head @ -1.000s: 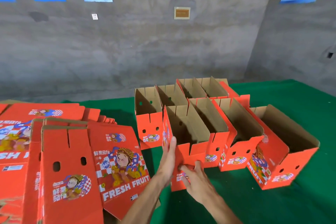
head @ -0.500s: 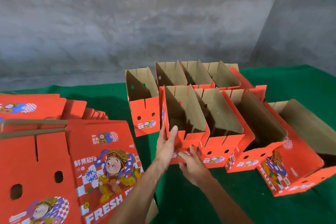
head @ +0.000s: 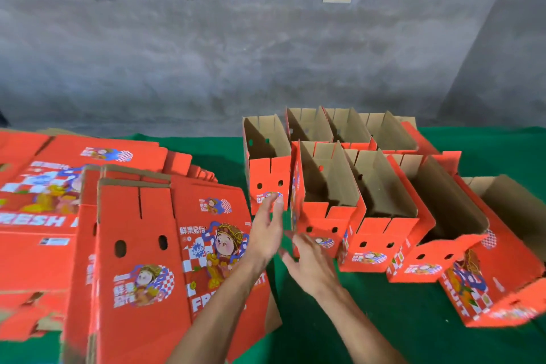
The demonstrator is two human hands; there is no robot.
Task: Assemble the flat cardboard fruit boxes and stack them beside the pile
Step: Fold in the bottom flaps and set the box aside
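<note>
Cardboard flat pile (head: 141,245) lies left of assembled boxes (head: 354,210).

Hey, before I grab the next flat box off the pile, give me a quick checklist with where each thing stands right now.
1. Left hand free: ok, fingers straight, holding nothing.
2. Right hand free: ok, open, off the boxes.
3. Last assembled box standing upright in the front row: ok, open top up, against its neighbour.
4. Flat box on top of the pile within reach: ok, it lies just left of the left forearm.
5. Bare green table for folding: ok, free space in front of the rows.
6. Top flat box separate from the ones under it: cannot tell.
</note>
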